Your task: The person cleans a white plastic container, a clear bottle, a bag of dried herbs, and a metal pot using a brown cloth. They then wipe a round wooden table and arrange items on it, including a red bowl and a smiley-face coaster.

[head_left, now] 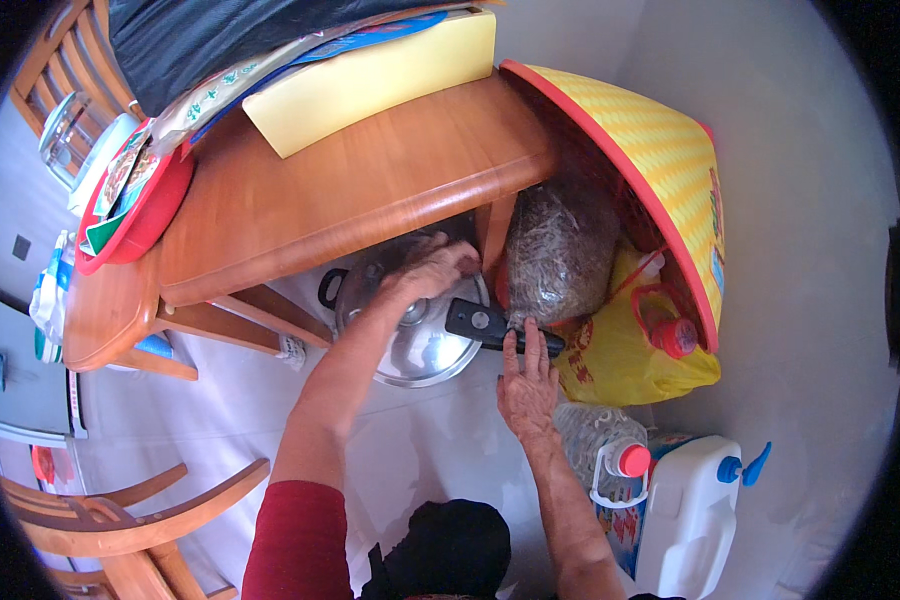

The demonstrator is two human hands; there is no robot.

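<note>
A silver pressure cooker (pixel 423 358) with a lid and a black side handle (pixel 330 288) stands partly under the wooden table's edge. My left hand (pixel 432 272) lies across the lid, its fingers apart and partly in shadow. On the right, the cooker's long black handle (pixel 480 322) sticks out. My right hand (pixel 527 392) touches its end with fingers stretched out flat, not wrapped round it. Just beyond those fingertips sits a clear-wrapped bundle of something dark (pixel 560 255).
The wooden table (pixel 370 190) overhangs the cooker. A yellow plastic bag (pixel 610 375) and a big yellow-and-red cone-shaped cover (pixel 660 150) stand at right. Nearer are a clear bottle with a red cap (pixel 590 440) and a white jug (pixel 688 520). A wooden chair (pixel 120 535) is at lower left.
</note>
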